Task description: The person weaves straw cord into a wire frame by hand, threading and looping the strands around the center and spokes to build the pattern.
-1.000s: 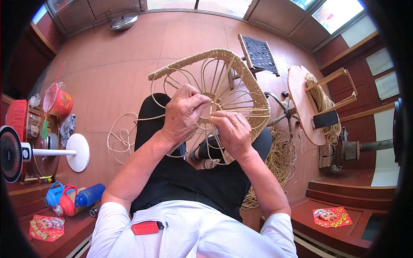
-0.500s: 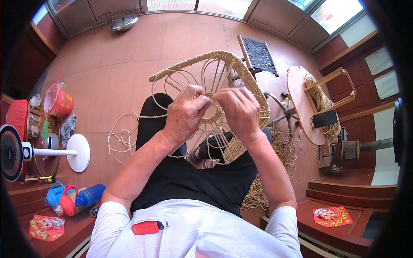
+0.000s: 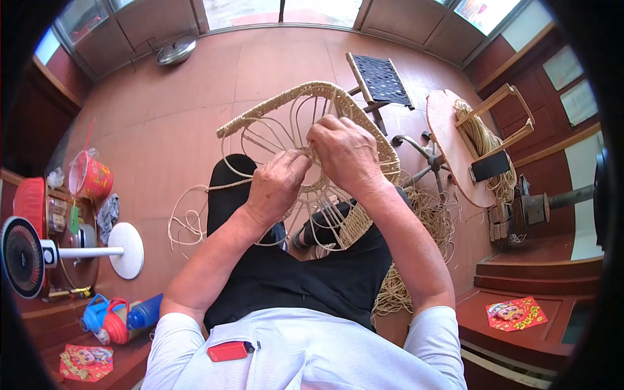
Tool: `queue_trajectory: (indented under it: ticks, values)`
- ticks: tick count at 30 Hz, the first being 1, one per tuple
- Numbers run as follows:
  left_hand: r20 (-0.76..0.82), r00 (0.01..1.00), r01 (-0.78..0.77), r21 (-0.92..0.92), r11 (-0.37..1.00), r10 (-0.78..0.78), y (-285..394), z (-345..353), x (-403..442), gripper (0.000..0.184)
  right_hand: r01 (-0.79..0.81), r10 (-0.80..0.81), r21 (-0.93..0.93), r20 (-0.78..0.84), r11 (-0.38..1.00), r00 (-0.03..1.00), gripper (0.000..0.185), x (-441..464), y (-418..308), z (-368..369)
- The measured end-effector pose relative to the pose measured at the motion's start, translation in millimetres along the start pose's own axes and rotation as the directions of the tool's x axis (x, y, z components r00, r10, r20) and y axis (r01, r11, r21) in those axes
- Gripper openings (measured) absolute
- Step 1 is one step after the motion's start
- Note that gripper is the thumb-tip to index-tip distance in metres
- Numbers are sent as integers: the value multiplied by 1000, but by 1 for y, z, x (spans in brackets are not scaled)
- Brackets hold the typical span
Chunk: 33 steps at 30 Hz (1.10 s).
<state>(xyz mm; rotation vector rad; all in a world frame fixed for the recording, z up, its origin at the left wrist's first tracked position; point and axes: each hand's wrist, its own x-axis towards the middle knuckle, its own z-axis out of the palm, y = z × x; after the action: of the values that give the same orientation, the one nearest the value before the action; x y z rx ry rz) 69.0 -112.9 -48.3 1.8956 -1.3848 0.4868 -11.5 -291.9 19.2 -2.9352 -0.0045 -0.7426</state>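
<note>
A woven straw-coloured cord frame [image 3: 286, 97] rests on my lap, with a thick braided rim, looped spokes and a small central ring [image 3: 316, 181]. My left hand [image 3: 276, 185] is closed in a pinch at the upper left of that ring. Beside it, nearly touching, my right hand [image 3: 348, 153] bends its fingers down onto the cord at the ring's upper edge. A loose cord [image 3: 227, 186] runs from the floor on the left, across my knee, towards my left hand. The fingertips hide the exact strand between them.
Heaped cord [image 3: 426, 227] lies on the floor to my right. Beyond are a black-webbed stool [image 3: 382, 79] and a round-topped board [image 3: 448, 136] carrying coiled cord [image 3: 478, 130] and a phone [image 3: 491, 167]. Left stand a fan [image 3: 23, 257], bottles [image 3: 144, 312] and a red bucket [image 3: 97, 177].
My right hand has moved up and left, closer to the centre, and its fingers now bend downward. The left hand has shifted slightly down. The whole view has tilted a little.
</note>
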Motion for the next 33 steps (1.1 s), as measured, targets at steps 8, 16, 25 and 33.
queue_trajectory:
  ticks: [8, 16, 25, 33]
  values:
    - [30, 999, -10, -62, 998, 12, -8, 0, -2, 32, -140, 143, -31, 252, 990, 957, 16, 21, -13, -3]
    - [33, 998, -46, -4, 999, 46, -10, 2, -1, 41, -118, 120, 114, -18, 987, 993, 17, 8, -10, 6]
    - [63, 995, -74, -9, 997, 75, -1, -7, 7, 29, -434, 597, 726, 39, 534, 801, 36, -97, -76, 19]
    - [96, 994, -45, -43, 998, 49, 2, -14, 15, 23, -345, 479, 840, 527, -419, 702, 81, -88, -98, 40]
